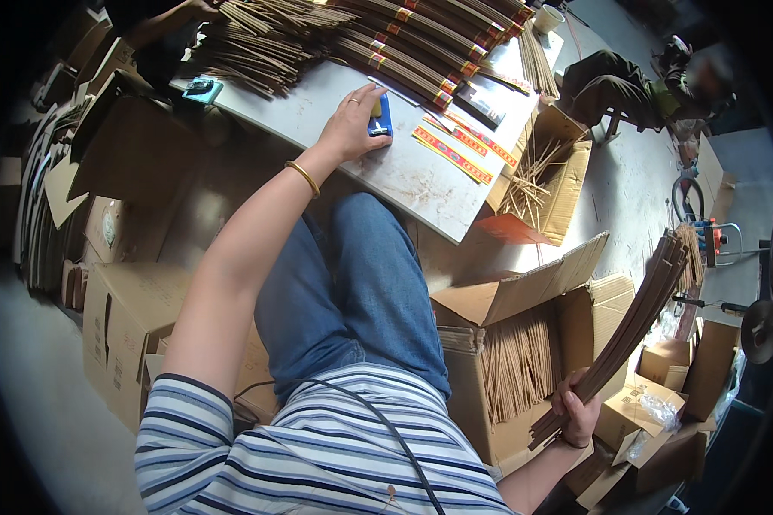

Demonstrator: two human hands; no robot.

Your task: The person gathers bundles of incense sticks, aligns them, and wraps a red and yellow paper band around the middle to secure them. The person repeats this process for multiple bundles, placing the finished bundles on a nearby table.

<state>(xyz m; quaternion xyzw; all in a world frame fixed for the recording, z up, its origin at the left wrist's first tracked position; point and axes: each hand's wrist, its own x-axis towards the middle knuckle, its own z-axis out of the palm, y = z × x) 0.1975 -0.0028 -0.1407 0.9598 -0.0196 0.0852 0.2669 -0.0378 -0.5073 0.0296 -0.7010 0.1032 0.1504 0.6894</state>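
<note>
My left hand [351, 125] grips a small blue tape dispenser [386, 114] on the white tabletop [399, 187], thumb at its near end. Its far side is partly covered by my fingers. Red and yellow paper bands [454, 154] lie flat to the right of it. Low on the right, my right hand [576, 412] is closed around the lower part of a bundle of dark brown incense sticks [638, 315], held tilted up and away. Beneath that bundle, an open cardboard box [460, 360] holds many lighter brown sticks [518, 367].
Banded stick bundles [412, 45] and loose sticks [251, 55] cover the table's far side. A teal dispenser [201, 90] sits at its left corner. A box of loose sticks [570, 187] stands at the right edge. Another person's hand [196, 8] reaches in; someone sits far right [618, 90].
</note>
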